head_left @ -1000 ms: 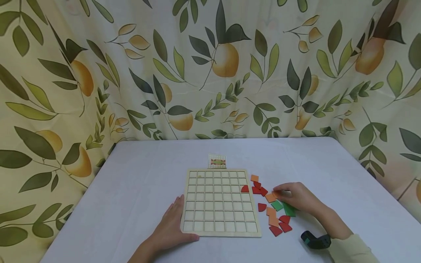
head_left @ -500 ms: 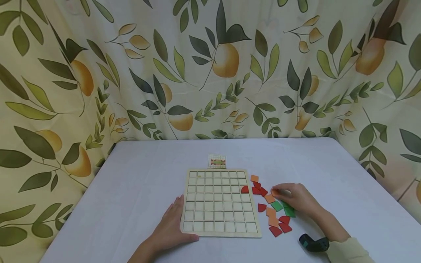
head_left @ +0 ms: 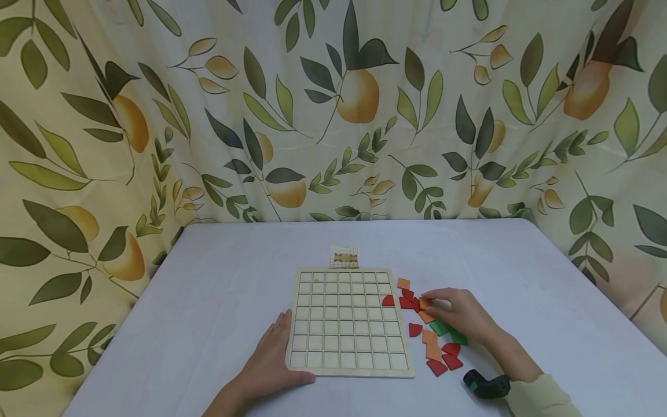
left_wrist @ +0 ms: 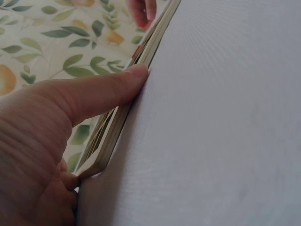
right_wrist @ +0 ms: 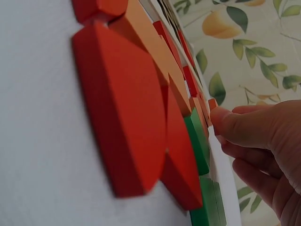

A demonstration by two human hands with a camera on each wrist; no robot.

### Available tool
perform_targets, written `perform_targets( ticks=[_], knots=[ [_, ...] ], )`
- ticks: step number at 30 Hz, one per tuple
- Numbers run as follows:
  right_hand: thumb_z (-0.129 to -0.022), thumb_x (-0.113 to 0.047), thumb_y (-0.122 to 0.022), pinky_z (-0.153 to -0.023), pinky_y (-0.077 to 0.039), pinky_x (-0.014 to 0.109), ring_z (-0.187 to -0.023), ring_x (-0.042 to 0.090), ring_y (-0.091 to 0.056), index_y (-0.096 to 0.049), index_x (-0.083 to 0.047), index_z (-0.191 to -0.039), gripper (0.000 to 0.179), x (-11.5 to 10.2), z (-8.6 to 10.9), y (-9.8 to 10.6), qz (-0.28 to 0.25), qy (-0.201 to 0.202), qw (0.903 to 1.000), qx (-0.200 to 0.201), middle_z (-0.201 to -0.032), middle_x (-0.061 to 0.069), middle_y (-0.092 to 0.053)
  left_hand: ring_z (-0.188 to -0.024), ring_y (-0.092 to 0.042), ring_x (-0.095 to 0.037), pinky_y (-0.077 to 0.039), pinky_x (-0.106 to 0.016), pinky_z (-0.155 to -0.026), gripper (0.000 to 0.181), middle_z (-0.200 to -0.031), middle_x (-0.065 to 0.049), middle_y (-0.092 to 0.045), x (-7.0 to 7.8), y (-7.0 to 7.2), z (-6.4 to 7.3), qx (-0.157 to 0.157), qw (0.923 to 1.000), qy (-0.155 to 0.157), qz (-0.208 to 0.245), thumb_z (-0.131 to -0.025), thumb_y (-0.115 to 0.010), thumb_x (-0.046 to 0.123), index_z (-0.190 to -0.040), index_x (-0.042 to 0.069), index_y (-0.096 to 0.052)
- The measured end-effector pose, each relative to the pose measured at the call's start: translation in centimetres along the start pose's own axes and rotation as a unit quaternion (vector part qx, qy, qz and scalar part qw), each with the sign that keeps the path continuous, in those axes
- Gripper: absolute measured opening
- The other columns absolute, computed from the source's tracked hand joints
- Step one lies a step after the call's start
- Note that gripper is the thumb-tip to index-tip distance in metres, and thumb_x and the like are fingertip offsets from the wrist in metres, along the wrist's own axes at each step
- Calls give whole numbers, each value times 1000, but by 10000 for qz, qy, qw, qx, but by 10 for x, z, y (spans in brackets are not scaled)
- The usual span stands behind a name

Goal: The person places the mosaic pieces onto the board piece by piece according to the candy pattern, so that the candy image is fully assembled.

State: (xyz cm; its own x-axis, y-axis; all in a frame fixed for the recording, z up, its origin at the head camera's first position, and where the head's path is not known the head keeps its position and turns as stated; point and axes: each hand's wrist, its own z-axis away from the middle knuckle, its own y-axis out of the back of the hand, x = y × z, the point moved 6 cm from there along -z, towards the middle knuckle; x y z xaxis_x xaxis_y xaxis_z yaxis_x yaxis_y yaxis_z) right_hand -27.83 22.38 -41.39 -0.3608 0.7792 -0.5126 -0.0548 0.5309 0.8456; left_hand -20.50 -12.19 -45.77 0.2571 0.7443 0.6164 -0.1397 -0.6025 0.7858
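Lower centre, board [head_left: 346, 328]: a pale grid lying flat, one red piece [head_left: 388, 300] in its rightmost column, third row down.
Left hand [head_left: 270, 358]: lower left of centre, fingers extended along the board's left edge, thumb straight against its near edge, probably to stop it sliding.
Right hand [head_left: 462, 313]: right of centre, pinching an orange piece [head_left: 424, 303] between thumb and fingertips (a small, thin thing, so the tips seem to be the natural hold).
Scatter: other orange squares [head_left: 403, 283], red shapes [head_left: 436, 366] and green pieces [head_left: 439, 327] lie right of the board, presumably to be within easy reach of the right hand.
Card [head_left: 344, 256]: just beyond the board's far edge, its coloured pattern facing the near side, likely for looking at; the details are too small to read.
In between: red shapes lie between the orange piece and the board, and the right hand hides part of the green. Whether the orange piece touches its neighbours, I cannot tell.
Around: white cloth [head_left: 234, 260] underneath, leafy curtain [head_left: 312, 162] across the upper half, black device [head_left: 486, 384] beside the sleeve [head_left: 542, 398] at lower right.
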Motion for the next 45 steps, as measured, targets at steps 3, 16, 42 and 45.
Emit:
perform_targets(
  ticks=[3, 16, 42, 45],
  knots=[
    [-78, -8, -72, -81, -48, 48, -102, 33, -57, -67, 0, -108, 31, -2, -1, -1, 19, -22, 10000, 19, -104, 11, -66, -137, -11, -30, -12, -47, -108, 124, -148, -20, -19, 0, 0, 0, -5, 10000, 2, 12, -59, -73, 64, -144, -5, -15],
    [-80, -9, -71, -84, -48, 46, -103, 30, -57, -67, -2, -109, 30, -12, -4, -9, -163, 44, 9998, -82, -104, 8, -66, -137, -12, -30, -12, -47, -108, 124, -148, -21, -19, 0, 0, 0, -18, 10000, 6, -10, -59, -73, 64, -143, -6, -15],
    [-78, -11, -72, -72, -51, 23, -86, 15, -60, -69, -4, -107, 29, -36, -10, -31, -475, 621, 9963, -347, -97, 0, -67, -137, -13, -31, -13, -48, -108, 123, -148, -21, -20, 1, 0, 0, 16, 10000, -92, -15, -59, -74, 63, -143, -7, -16],
    [-78, -11, -73, -72, -51, 23, -85, 14, -60, -69, -4, -106, 29, -37, -11, -32, -509, 584, 9965, -320, -97, -1, -68, -137, -12, -31, -12, -48, -108, 124, -148, -21, -19, 1, 0, -1, -10, 10000, -19, -7, -58, -74, 63, -143, -6, -15]
  ],
)
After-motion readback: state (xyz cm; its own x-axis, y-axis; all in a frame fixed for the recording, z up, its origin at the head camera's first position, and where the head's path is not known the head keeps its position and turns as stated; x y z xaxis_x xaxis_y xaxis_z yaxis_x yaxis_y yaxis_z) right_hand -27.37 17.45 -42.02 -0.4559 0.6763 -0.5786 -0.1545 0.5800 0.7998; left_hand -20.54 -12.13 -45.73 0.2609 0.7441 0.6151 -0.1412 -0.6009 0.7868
